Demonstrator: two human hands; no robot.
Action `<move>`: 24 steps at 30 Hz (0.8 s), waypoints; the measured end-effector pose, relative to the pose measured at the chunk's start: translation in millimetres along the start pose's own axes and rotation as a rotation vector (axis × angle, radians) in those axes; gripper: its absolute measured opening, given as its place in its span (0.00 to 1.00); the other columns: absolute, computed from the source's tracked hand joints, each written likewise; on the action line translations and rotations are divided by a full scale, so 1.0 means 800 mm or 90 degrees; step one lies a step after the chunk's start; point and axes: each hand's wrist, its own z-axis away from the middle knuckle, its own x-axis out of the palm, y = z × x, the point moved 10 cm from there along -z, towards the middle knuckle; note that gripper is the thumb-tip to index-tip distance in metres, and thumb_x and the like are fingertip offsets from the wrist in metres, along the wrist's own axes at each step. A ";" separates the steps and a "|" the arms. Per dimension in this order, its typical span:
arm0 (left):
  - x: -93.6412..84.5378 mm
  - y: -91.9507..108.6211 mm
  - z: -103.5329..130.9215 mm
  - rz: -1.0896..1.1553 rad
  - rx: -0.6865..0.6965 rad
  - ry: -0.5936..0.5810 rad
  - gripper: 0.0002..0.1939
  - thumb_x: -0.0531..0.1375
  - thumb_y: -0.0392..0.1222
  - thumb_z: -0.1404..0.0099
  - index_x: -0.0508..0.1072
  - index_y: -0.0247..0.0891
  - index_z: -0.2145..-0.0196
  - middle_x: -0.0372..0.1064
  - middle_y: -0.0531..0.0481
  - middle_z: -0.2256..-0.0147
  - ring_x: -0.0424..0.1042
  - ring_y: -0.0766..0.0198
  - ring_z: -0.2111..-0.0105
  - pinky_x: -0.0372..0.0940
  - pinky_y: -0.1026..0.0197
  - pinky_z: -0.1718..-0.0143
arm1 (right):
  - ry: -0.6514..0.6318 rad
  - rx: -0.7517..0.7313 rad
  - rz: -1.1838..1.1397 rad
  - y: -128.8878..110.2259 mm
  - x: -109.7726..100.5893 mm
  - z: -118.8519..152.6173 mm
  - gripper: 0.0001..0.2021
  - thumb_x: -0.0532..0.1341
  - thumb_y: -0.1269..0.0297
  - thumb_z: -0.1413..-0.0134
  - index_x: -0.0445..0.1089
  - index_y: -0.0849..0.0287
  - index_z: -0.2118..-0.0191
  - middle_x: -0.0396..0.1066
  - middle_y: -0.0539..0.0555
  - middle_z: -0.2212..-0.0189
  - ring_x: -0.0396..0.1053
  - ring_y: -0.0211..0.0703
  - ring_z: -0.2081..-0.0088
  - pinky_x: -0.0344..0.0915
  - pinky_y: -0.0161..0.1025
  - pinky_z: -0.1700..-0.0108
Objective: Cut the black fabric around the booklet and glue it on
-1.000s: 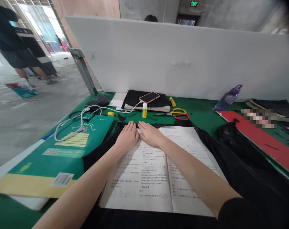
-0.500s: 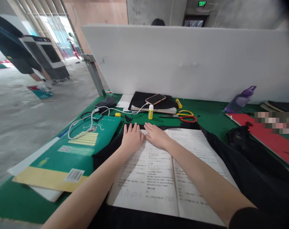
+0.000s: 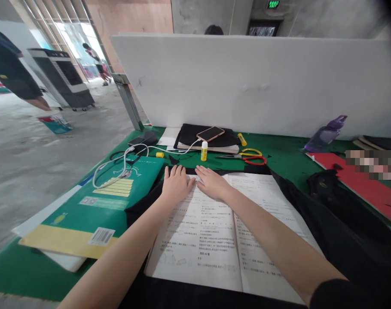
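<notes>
An open book (image 3: 215, 240) with printed pages lies on black cloth (image 3: 353, 231) on the green table. My left hand (image 3: 176, 183) rests palm down at the top left edge of its left page, fingers over the black cloth edge. Beside it, my right hand (image 3: 211, 182) lies flat on the top of the same page, fingers pointing up and left. Neither hand grips anything. Just beyond them stand a glue stick (image 3: 204, 152) and, to its right, scissors (image 3: 252, 156) with yellow and red handles.
A green book (image 3: 108, 201) with a white cable (image 3: 100, 174) on it lies left. Behind are a phone (image 3: 211, 133) on a black case, a yellow cap (image 3: 159, 155) and a white partition (image 3: 247, 86). A purple bottle (image 3: 326, 134) and red folder (image 3: 359, 184) are right.
My left hand has shifted slightly left, its thumb a little apart from my right hand. In the background, people at the left have moved.
</notes>
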 end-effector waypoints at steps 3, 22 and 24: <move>0.001 -0.002 -0.001 0.005 -0.004 -0.003 0.28 0.45 0.53 0.32 0.66 0.30 0.45 0.63 0.35 0.44 0.58 0.44 0.43 0.39 0.36 0.39 | -0.002 -0.002 0.002 0.000 0.001 0.000 0.31 0.44 0.56 0.38 0.50 0.71 0.35 0.44 0.62 0.34 0.42 0.48 0.33 0.42 0.47 0.34; -0.006 -0.008 -0.003 -0.034 -0.018 -0.019 0.28 0.45 0.56 0.32 0.67 0.34 0.47 0.60 0.32 0.43 0.60 0.42 0.44 0.40 0.34 0.41 | -0.018 0.007 0.005 -0.001 -0.001 0.000 0.30 0.44 0.56 0.38 0.50 0.71 0.35 0.44 0.62 0.34 0.42 0.48 0.33 0.42 0.47 0.34; -0.003 -0.009 -0.003 -0.037 -0.030 -0.029 0.28 0.45 0.56 0.32 0.66 0.33 0.46 0.61 0.31 0.43 0.59 0.41 0.43 0.41 0.32 0.42 | -0.018 0.008 0.006 -0.001 -0.001 0.000 0.30 0.44 0.56 0.38 0.50 0.71 0.35 0.44 0.61 0.34 0.42 0.48 0.33 0.42 0.47 0.34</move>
